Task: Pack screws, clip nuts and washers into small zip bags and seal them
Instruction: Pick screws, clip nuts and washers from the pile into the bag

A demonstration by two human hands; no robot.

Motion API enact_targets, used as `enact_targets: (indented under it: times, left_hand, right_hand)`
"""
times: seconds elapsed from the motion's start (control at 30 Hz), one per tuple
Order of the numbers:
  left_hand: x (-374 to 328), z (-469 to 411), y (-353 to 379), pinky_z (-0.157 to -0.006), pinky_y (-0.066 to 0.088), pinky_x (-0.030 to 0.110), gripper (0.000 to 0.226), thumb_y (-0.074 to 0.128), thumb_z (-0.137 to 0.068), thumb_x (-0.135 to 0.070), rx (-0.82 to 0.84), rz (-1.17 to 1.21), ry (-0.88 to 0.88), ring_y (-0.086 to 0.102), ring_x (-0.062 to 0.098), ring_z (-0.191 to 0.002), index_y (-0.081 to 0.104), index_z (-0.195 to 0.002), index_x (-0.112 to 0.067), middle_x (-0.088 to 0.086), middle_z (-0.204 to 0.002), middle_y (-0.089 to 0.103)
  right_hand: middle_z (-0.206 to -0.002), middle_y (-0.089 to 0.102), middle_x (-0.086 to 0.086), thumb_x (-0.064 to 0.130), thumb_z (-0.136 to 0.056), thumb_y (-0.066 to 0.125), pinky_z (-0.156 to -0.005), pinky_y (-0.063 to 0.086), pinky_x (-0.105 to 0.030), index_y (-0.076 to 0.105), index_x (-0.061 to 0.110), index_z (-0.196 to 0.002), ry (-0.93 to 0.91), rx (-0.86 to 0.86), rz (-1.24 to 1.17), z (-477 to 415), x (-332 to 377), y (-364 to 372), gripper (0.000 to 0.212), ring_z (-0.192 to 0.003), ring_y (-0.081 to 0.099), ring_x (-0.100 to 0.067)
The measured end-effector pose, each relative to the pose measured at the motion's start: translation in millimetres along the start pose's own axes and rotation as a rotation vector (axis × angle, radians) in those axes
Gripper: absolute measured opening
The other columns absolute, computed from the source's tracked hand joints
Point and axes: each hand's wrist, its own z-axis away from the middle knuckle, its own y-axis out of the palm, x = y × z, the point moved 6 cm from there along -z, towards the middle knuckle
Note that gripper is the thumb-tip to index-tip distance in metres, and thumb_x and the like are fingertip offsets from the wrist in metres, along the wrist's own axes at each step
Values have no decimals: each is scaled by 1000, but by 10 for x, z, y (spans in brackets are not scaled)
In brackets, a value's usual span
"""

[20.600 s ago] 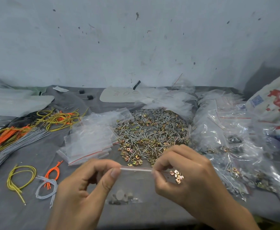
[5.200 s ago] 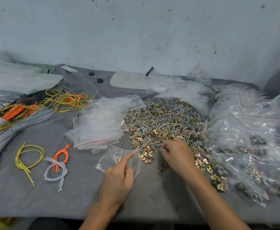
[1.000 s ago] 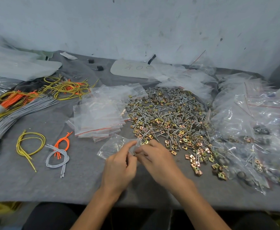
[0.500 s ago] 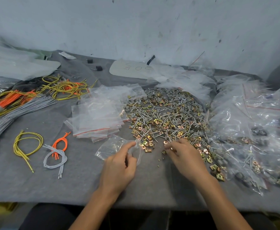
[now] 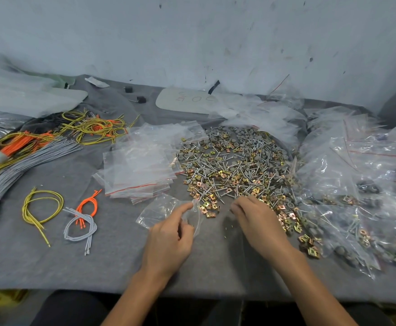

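In the head view, the open zip bag (image 5: 162,211) lay on the grey surface (image 5: 51,262), near the middle, just left of the pile of fasteners (image 5: 234,168). Its mouth was turned right toward the pile. The lip appeared to be pinched in the grip of the left hand (image 5: 168,241), forefinger stretched over the top. The right hand (image 5: 258,220) was set on the near edge of the pile with its fingers curled down among the parts. Whether that grip was closed on anything could not be told.

The step in hand was judged to be counting parts into the bag. It would be done well if the mouth were held wide and low against the surface. Parts should be taken from the near edge, where loose clip nuts (image 5: 209,209) lay just beside the mouth. The thin plastic was judged likely to collapse if the lip were released.

Nothing could be made out inside the open bag. The stack of empty zip bags (image 5: 140,168), red-lined, lay just beyond it. The filled bags (image 5: 356,196) at the right were seen to contain screws, brass-coloured clip nuts and grey washers.
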Motion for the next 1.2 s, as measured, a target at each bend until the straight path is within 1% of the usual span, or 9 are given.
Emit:
enact_targets:
  times: [0.1,0.2,0.37,0.5,0.6,0.73,0.93,1.13,1.2]
  left_hand:
    - [14,2,4,-52,39,23,45,45,-86,-29,-8,0,-8,48,-2,-54,55,-129,-38,-21,-68,54]
    - [23,9,6,-55,41,28,45,45,-86,-30,-10,-2,-10,49,-4,-56,55,-129,-38,-27,-70,55]
    - [2,5,-19,-57,34,19,45,43,-86,-31,-26,4,-4,50,-6,-58,54,-130,-39,-30,-73,56]
    - [-4,10,-26,-58,36,18,46,43,-86,-30,-26,19,-6,55,3,-65,53,-130,-39,-28,-75,58]
    - [1,6,-15,-55,36,25,45,44,-86,-28,-31,26,-12,46,-2,-54,55,-129,-38,-25,-65,52]
    - [2,6,-6,-51,34,23,46,43,-87,-28,-27,24,2,47,0,-52,51,-129,-41,-17,-66,52]
    - [23,10,-2,-52,34,23,46,43,-86,-27,-30,24,-8,46,-2,-52,53,-129,-41,-19,-66,52]
    - [32,6,11,-52,34,23,47,43,-86,-27,-14,25,-6,47,0,-53,51,-130,-42,-19,-67,52]
    - [38,6,17,-52,33,22,46,44,-87,-27,-16,13,-7,47,-2,-53,50,-130,-42,-21,-67,52]
  right_hand:
    - [-84,62,11,27,-103,55,-71,43,-28,64,23,-91,-40,-59,-318,155,269,-31,15,-80,56,-6]
    - [-90,67,11,21,-101,59,-77,48,-26,70,20,-99,-155,-67,-424,294,588,62,11,-85,62,-8]
    - [-99,61,6,24,-103,57,-81,50,-37,70,20,-108,-213,-141,-255,291,723,200,16,-90,58,-14]
    - [-95,57,9,30,-100,62,-76,48,-29,71,30,-115,-238,-141,-258,223,714,227,18,-85,56,-9]
    - [-91,53,16,28,-97,64,-74,44,-28,70,32,-106,-109,-179,-270,71,381,99,11,-82,54,-4]
    - [-98,51,9,37,-98,59,-77,40,-33,69,30,-107,92,-68,96,-147,-116,17,14,-103,52,-18]
    - [-104,54,6,45,-98,58,-82,41,-33,66,28,-110,85,-28,264,-192,-221,72,22,-104,50,-20]
    - [-97,59,5,26,-105,50,-78,43,-35,65,21,-104,43,-132,81,-120,-153,-16,16,-94,54,-19]
    - [-89,62,14,23,-101,58,-74,43,-23,66,24,-98,10,-178,-135,-17,-41,-65,9,-85,57,-4]
